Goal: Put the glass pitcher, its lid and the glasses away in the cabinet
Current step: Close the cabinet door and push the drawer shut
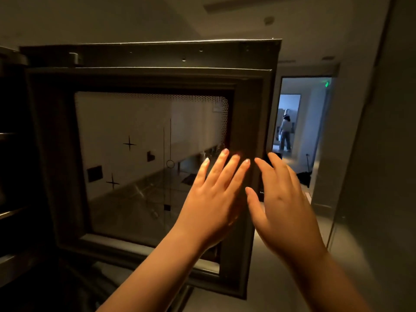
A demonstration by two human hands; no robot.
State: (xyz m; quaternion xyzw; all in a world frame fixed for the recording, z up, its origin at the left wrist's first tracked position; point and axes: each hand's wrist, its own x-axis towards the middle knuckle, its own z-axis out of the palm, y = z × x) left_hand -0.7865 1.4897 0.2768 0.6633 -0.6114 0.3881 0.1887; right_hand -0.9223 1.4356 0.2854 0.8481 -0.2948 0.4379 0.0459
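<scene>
A dark cabinet door (249, 122) with a glass window stands swung open in front of me, hinged at the left. My left hand (213, 194) lies flat with fingers spread against the door's inner face, near its right frame. My right hand (283, 203) is open beside it, fingers reaching around the door's right edge. Neither hand holds anything. The cabinet interior (11, 176) at the far left is dark, with shelf edges faintly showing. No pitcher, lid or glasses can be made out.
Through the window a counter and a white wall with dark marks show. A grey wall panel (371, 176) stands at the right. Beyond an open doorway (301, 122) a person stands in a lit room.
</scene>
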